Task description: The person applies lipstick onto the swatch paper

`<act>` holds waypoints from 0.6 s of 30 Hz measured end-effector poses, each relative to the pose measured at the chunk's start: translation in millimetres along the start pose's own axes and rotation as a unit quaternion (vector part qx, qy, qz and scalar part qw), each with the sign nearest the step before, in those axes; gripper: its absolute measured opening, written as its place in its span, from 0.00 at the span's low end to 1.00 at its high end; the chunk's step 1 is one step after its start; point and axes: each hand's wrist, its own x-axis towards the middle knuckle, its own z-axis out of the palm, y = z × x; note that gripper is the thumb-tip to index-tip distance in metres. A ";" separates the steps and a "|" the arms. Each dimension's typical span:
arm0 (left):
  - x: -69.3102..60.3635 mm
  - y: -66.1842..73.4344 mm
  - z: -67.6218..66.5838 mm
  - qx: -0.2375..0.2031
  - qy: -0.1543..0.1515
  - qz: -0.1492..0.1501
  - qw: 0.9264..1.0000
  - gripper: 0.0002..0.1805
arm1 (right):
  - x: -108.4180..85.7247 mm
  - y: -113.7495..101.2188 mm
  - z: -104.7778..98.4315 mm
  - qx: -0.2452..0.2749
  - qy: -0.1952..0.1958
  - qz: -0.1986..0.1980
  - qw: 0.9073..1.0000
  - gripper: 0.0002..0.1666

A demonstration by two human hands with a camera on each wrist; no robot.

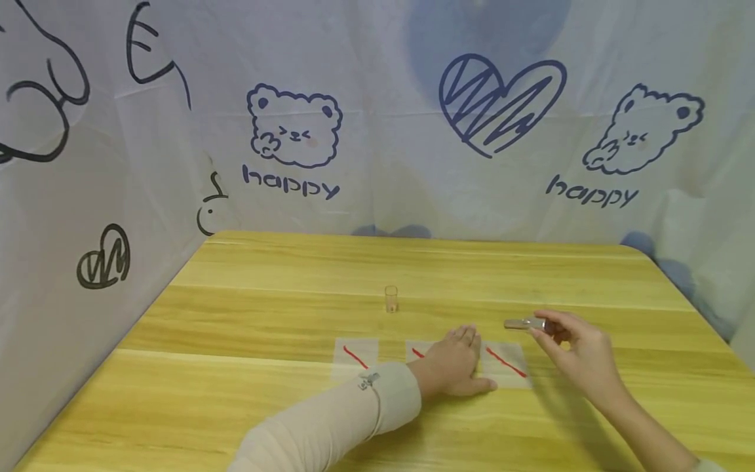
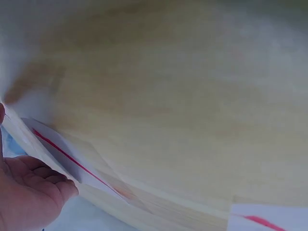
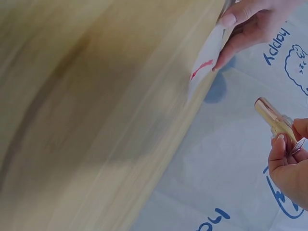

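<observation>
Hands, bare: two, one left hand, one right hand.
Square white sheets, each with a red diagonal line: three. One left of the left hand, one partly hidden by it, one to its right.
Shiny metallic tube-shaped object: one, in the right hand.
Small transparent cylinder: one, ahead and left of the left hand.
Yellow wood-grain table: one, beneath both hands.
Dark-blue outlined bear heads: two, beyond the hands.
Hatched hearts: two, one beyond the hands, one far left of them.
</observation>
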 end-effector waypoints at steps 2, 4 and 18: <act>0.1 -0.4 -0.4 -0.006 0.005 0.002 1.000 0.45 | -0.3 0.0 1.3 0.003 -0.001 0.003 1.000 0.19; 0.6 -0.6 -0.7 -0.010 0.011 0.005 1.000 0.43 | -0.2 -0.2 2.0 0.002 -0.001 0.005 1.000 0.19; 1.0 0.3 -0.3 -0.005 0.037 0.004 0.999 0.39 | 1.3 -2.0 2.6 -0.001 -0.006 0.015 1.000 0.18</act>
